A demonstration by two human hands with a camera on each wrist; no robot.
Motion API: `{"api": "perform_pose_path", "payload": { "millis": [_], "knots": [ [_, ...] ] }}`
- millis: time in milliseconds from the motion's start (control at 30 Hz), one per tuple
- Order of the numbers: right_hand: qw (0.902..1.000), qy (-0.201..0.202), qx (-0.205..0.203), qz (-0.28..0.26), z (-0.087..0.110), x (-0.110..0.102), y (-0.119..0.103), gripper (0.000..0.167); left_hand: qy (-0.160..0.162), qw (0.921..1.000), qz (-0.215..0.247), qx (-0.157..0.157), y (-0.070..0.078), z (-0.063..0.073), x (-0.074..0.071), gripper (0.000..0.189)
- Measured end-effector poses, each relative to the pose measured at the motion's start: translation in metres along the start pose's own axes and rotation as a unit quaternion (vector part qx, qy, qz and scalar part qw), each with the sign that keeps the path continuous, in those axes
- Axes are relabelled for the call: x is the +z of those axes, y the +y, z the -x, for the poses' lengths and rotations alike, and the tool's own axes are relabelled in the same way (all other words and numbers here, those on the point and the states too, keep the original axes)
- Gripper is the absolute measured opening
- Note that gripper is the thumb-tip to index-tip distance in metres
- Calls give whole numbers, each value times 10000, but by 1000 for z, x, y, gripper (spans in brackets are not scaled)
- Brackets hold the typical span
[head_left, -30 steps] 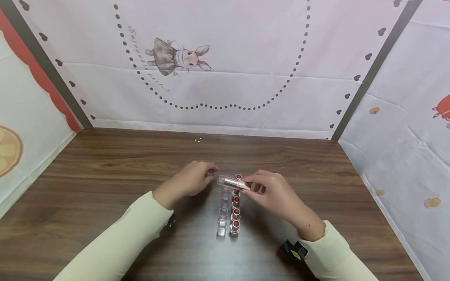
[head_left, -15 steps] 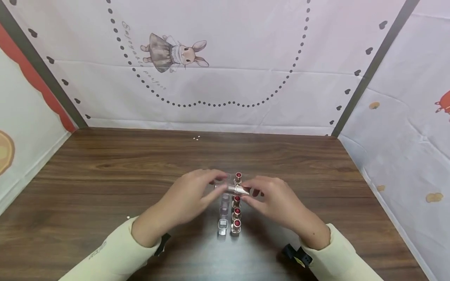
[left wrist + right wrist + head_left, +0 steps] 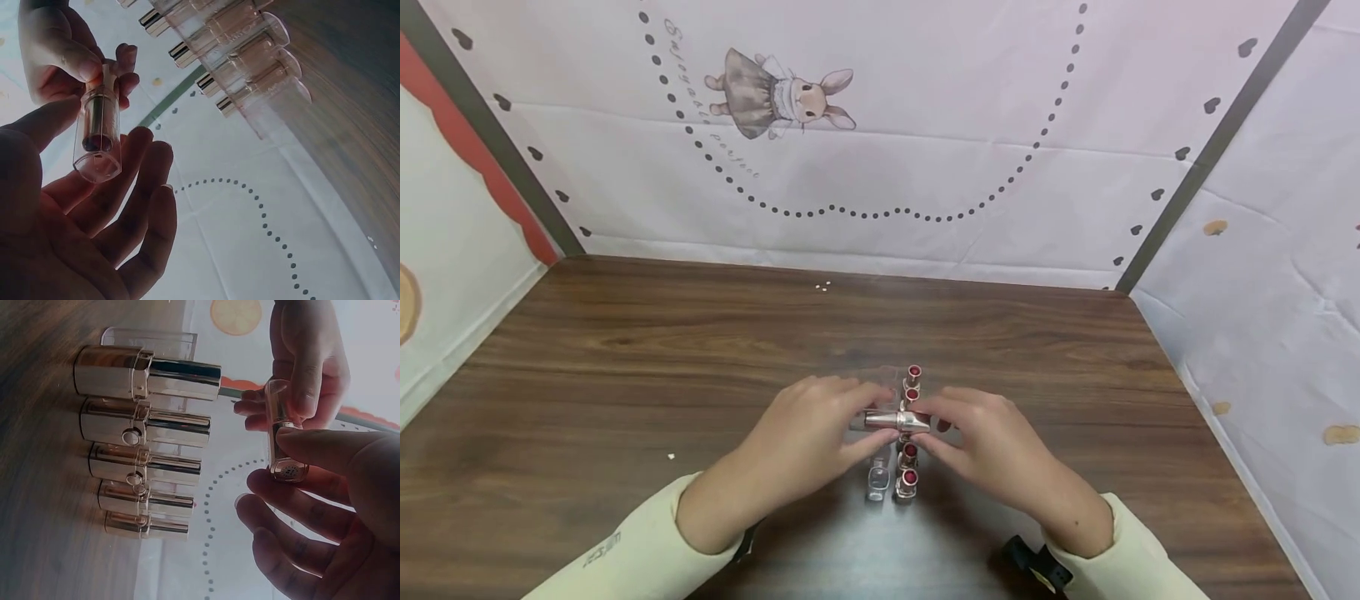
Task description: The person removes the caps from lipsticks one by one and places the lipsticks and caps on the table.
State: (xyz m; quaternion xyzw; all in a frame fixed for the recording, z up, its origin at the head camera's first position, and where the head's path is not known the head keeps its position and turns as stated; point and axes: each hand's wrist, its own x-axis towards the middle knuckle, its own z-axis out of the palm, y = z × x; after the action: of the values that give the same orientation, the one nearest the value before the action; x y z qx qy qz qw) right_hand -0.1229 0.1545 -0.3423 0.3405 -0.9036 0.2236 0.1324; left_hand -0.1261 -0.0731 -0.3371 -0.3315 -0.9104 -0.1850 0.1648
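A lipstick [image 3: 895, 421] in a clear cap lies level in the air between both hands, above the standing rows. My left hand [image 3: 808, 433] holds it at the capped end, thumb and fingertips either side of the clear cap [image 3: 99, 164]. At the other end, my right hand [image 3: 992, 433] pinches the shiny metallic base [image 3: 289, 469] between thumb and forefinger. Below stands a row of uncapped lipsticks with red tips, the front lipstick [image 3: 907, 483] closest to me. Left of them runs a row of clear caps, its nearest cap [image 3: 877, 479] upright; the left hand hides part of this row.
The brown wooden table [image 3: 625, 350] reaches back to a white printed cloth [image 3: 925, 175]. Several tiny white bits [image 3: 823, 287] lie near the back edge, and one white piece [image 3: 671, 456] lies beside the left forearm.
My left hand has moved right from beside the lipstick and taken hold of its capped end. The lipstick now sits slightly nearer to me, still in the right hand's pinch.
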Motion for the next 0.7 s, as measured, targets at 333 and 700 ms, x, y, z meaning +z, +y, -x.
{"api": "perform_pose_path", "payload": {
  "millis": [333,700],
  "knots": [
    [9999,-43,38,145,3,-4,-6,27,98,9994,-269,206,5,1,-1,25],
    [9991,168,-195,336,4,3,-10,26,128,9990,-275,339,7,5,2,23]
  ]
}}
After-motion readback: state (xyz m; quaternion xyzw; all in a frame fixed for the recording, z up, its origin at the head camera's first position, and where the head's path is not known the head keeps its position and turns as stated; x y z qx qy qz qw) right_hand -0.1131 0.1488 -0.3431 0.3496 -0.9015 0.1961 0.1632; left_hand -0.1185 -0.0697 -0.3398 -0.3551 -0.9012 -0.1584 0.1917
